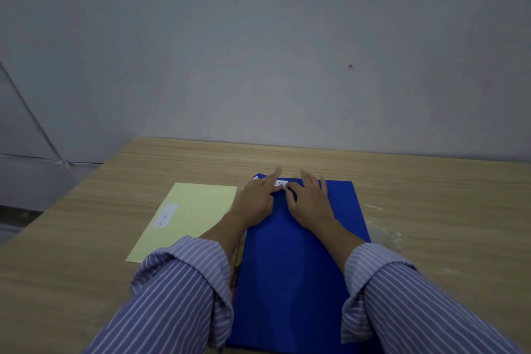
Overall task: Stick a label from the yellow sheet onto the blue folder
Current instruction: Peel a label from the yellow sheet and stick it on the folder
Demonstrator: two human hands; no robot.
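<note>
Head view: a blue folder (298, 261) lies flat on a wood-grain bench (71, 282), long axis running away from the person. Near its far edge sits a white label (280, 183), partly hidden by both hands. Left hand (257, 198) lies palm down on the folder's far left part, fingers spread, index fingertip extended past the label. Right hand (311, 200) lies palm down just beside it, fingers spread, thumb tip touching the label's right end; neither grip pinches anything. Striped sleeves (184, 290) are rolled up at the forearms. A yellow sheet (198, 207) lies just left of the folder, carrying one more white label (165, 215) with writing too small to read. Clear crumpled plastic (386, 234) rests at the folder's right edge. A plain grey wall (258, 37) stands directly behind the bench.
</note>
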